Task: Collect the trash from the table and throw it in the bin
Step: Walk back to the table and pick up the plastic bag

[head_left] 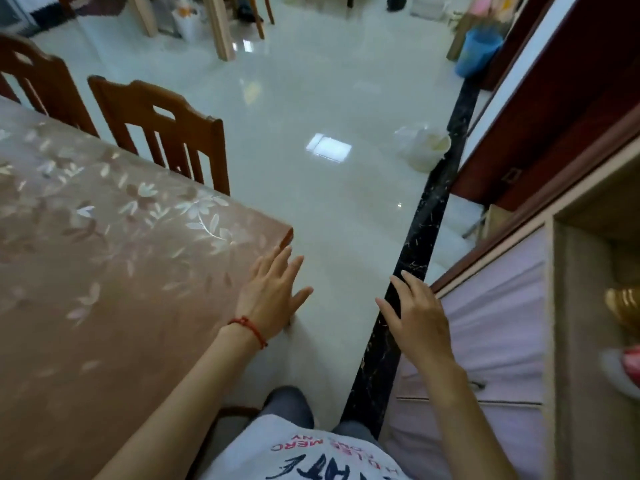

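The table (pixel 104 271), under a pinkish floral cover, fills the left of the view; no trash shows on the part I can see. My left hand (pixel 273 296), with a red string on the wrist, hovers at the table's right edge, fingers spread, holding nothing. My right hand (pixel 415 320) is out in front over the dark floor strip, fingers apart and empty. A blue bin (pixel 478 51) stands far off at the upper right by the wall. A white bin with a bag liner (pixel 424 147) sits on the floor nearer, by the dark strip.
Two wooden chairs (pixel 166 133) stand at the table's far side. A cabinet with pale purple fronts (pixel 502 323) and a dark red door (pixel 571 98) line the right. Glossy white floor (pixel 311 98) stretches ahead between table and cabinet.
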`<action>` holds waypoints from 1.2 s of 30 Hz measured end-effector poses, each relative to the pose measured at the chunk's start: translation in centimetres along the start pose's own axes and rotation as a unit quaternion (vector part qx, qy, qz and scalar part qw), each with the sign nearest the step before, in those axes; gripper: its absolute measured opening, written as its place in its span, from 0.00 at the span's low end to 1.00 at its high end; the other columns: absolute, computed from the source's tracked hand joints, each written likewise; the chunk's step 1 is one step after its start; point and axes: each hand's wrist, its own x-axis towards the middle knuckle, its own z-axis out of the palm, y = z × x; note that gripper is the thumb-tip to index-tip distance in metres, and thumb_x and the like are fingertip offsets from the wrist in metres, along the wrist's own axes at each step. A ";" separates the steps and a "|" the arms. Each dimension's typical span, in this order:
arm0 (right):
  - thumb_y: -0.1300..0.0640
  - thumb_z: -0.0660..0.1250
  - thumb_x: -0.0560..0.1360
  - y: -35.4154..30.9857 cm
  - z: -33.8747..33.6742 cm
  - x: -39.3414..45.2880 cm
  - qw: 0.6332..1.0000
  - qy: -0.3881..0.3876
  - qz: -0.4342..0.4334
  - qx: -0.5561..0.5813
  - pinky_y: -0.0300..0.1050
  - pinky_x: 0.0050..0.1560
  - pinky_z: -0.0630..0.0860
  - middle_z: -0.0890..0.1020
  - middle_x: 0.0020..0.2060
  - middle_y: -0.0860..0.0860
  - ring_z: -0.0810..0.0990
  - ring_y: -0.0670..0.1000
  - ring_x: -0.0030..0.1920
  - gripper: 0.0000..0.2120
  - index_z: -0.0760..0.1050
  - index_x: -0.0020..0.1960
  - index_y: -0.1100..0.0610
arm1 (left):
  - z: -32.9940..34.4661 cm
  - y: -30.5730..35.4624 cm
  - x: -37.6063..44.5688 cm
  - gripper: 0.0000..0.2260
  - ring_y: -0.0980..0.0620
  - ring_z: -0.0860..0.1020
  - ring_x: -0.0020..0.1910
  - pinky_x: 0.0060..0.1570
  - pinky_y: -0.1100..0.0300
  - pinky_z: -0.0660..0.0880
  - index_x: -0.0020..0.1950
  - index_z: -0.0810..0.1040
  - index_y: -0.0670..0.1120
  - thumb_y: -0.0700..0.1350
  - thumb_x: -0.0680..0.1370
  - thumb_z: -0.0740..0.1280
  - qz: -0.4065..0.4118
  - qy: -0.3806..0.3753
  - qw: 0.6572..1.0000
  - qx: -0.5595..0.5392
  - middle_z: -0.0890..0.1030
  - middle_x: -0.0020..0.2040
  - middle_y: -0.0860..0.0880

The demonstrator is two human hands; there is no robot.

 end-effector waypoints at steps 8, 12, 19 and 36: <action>0.50 0.65 0.75 3.8 -0.3 5.6 0.998 0.007 0.058 -0.010 0.54 0.63 0.68 0.73 0.65 0.60 0.69 0.58 0.67 0.24 0.70 0.66 0.62 | 1.7 1.3 9.5 0.27 0.44 0.56 0.74 0.72 0.49 0.53 0.72 0.59 0.46 0.58 0.77 0.56 0.039 -0.021 0.999 -0.009 0.61 0.74 0.43; 0.50 0.65 0.75 5.8 -0.4 11.0 0.997 0.013 0.077 -0.009 0.54 0.63 0.69 0.73 0.65 0.59 0.69 0.57 0.67 0.23 0.70 0.66 0.62 | 2.4 1.4 15.9 0.26 0.43 0.57 0.73 0.71 0.48 0.54 0.71 0.61 0.46 0.57 0.77 0.57 0.050 -0.021 0.998 -0.015 0.63 0.73 0.43; 0.49 0.63 0.76 9.0 -1.5 22.9 0.996 0.006 0.089 -0.016 0.53 0.65 0.67 0.72 0.66 0.59 0.67 0.57 0.68 0.24 0.68 0.67 0.61 | 2.0 1.8 28.4 0.25 0.42 0.60 0.73 0.71 0.47 0.57 0.70 0.63 0.44 0.56 0.77 0.59 0.065 -0.011 0.998 -0.023 0.65 0.72 0.42; 0.49 0.63 0.76 14.7 -1.3 45.9 0.999 -0.006 0.043 -0.012 0.53 0.65 0.66 0.72 0.66 0.59 0.68 0.58 0.68 0.23 0.69 0.66 0.60 | 2.0 1.1 49.1 0.22 0.38 0.65 0.70 0.68 0.44 0.62 0.66 0.69 0.41 0.50 0.76 0.64 0.008 0.034 0.999 -0.038 0.70 0.68 0.38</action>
